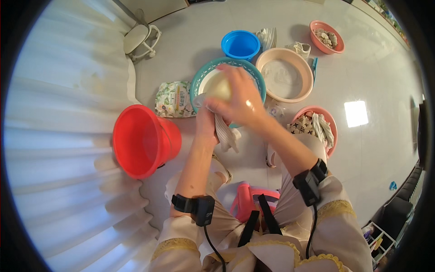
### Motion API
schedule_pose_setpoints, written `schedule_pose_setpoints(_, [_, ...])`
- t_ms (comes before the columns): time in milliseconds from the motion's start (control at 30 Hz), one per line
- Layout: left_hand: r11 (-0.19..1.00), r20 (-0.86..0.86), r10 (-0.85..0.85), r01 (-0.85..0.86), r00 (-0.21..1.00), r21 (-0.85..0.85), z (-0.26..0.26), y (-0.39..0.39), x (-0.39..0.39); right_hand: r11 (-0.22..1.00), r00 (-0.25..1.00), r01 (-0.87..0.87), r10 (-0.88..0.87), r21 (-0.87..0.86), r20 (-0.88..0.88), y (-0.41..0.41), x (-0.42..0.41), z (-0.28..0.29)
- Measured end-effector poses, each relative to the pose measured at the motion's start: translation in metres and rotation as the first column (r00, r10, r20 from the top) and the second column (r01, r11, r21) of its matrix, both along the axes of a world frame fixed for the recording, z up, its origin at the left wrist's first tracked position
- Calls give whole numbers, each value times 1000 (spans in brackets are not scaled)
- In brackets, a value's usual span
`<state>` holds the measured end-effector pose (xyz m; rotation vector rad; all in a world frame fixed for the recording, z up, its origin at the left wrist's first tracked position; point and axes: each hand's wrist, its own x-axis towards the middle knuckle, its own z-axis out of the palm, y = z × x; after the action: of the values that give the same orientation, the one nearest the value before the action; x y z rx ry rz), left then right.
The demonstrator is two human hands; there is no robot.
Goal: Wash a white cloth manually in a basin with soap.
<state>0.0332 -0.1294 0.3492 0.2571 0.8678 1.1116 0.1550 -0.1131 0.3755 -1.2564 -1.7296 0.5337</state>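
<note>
My right hand (238,97) is curled around a pale yellowish bar of soap (218,87), pressing it on a wet light-grey ribbed sock (224,134). The sock is gripped in my left hand (205,122), whose fingers are mostly hidden behind the soap and the right hand; the ribbed cuff hangs down beside the left wrist. Both hands are above a teal-rimmed basin (260,85) with a white inside. The right hand's skin looks wet.
Around the basin stand a blue basin (241,46), a peach basin (307,68) holding cloudy water, a red bucket (137,141), a flowered packet (175,99) and a pink basin of clothes (333,127). Farther off are a small pink basin (317,40), a white shoe (300,50) and a blue brush (315,69).
</note>
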Motion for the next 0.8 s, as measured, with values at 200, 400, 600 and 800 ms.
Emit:
schedule_pose_setpoints(200, [972, 189, -225, 232, 956, -20, 5, 6, -9, 714, 697, -441, -108, -543, -709, 20, 23, -13])
schedule_pose_setpoints(400, [941, 405, -337, 285, 850, 183, 15, 11, -15, 513, 314, -694, -416, -506, -853, 16, 32, -9])
schedule_pose_setpoints(600, [791, -620, -146, 467, 771, 395, 26, 6, -15, 565, 147, -727, -426, -390, -893, 22, 45, 2])
schedule_pose_setpoints(800, [565, -920, -148, 795, 362, 222, 15, 3, -22, 392, 14, -906, -354, -162, -935, 31, 50, -12])
